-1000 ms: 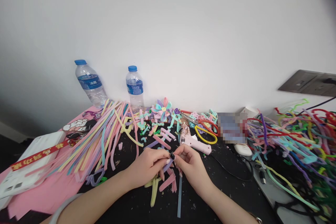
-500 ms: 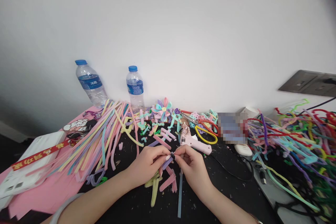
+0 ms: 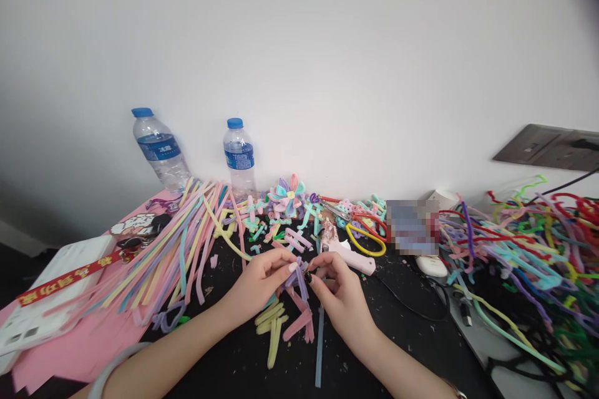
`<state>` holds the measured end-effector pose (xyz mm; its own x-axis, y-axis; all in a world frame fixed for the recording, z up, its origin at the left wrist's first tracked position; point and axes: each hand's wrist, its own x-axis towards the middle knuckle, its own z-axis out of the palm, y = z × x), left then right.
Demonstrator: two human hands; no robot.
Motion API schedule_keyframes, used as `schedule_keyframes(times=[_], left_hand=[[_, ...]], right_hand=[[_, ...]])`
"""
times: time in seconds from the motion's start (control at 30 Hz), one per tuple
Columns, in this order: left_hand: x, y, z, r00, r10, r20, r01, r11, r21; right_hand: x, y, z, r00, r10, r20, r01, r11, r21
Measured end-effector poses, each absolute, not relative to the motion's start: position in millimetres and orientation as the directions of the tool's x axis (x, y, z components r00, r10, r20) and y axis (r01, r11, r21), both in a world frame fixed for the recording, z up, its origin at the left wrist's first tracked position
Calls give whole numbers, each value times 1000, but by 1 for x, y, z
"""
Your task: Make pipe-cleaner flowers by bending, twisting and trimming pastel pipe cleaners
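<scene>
Between my two hands is a purple pipe cleaner [image 3: 301, 279] bent into folded loops. My left hand [image 3: 264, 277] pinches its left side between thumb and fingers. Thumb and forefinger of my right hand [image 3: 339, 290] close on its right end, though the fingers partly hide the exact grip. Below lie folded pink pipe cleaners [image 3: 299, 323] and folded yellow pipe cleaners [image 3: 272, 330] on the black table. A pale blue strip [image 3: 319, 349] lies just left of my right wrist. Beyond my hands sits a pale pink glue gun [image 3: 349, 255].
Scissors with yellow and red handles [image 3: 367, 242] lie behind the glue gun. A pipe-cleaner flower [image 3: 289, 194] stands among small pieces near the wall. Long pastel pipe cleaners [image 3: 182, 243] spread on the left, a colourful tangle [image 3: 528, 249] on the right. Two water bottles [image 3: 239, 159] stand at the back.
The purple pipe cleaner has turned upward and its loops show more between my hands. My right fingers have moved slightly apart from the left ones.
</scene>
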<state>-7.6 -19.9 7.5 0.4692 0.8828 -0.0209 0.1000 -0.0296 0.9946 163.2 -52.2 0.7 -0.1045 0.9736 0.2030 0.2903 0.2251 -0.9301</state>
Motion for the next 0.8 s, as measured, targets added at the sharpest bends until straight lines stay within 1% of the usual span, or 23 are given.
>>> schedule_keyframes(times=[0.1,0.27,0.43,0.6,0.7,0.8], left_hand=[[-9,-18,7,417,909,14,94,-59,994],[-7,-20,9,473,879,-61,-9,74,997],[-7,-22,10,478,875,-78,-84,133,988],[-8,-21,8,493,867,-72,-213,201,956],[-8,-20,7,512,858,-35,-240,182,954],[-8,-18,5,481,876,-4,-171,98,980]], right_hand=[[161,-53,0,-158,975,156,288,197,-937],[160,-54,0,-189,973,130,317,186,-930],[160,-54,1,-206,972,108,294,167,-941],[160,-52,0,-216,972,96,301,160,-940],[160,-52,-1,-216,970,112,291,173,-941],[161,-52,-1,-227,964,138,303,205,-931]])
